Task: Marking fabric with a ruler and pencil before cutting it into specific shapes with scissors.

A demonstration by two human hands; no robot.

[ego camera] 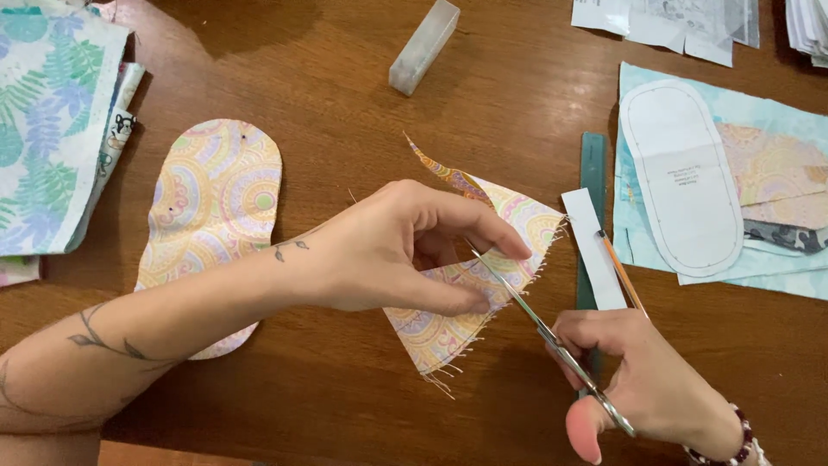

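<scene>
Nearest, at 5 o'clock: my right hand (642,380), fingers closed through the handles of the scissors (552,336), blades slightly parted and running up toward 11 into the scrap's edge. Centre: my left hand (397,250), thumb and fingers pressed together on the scrap (466,302), a triangular offcut of pastel patterned cloth lying on the table (345,397) and lifted slightly where I pinch it. I judge it light, limp and fraying along the lower edge, so best held close beside the cut line to keep it taut. At 9 o'clock: a cut sole (216,216) in the same cloth, flat, apart from my forearm's far side. At 3 o'clock: a white strip (595,250) over a green ruler (593,164), with a pencil (621,272) just beside. Beyond, at 2 o'clock: a paper pattern (681,173) on more cloth. At 12: a clear block (423,45). At 10: folded fabrics (52,121). Open wood lies at 6 and 12.
</scene>
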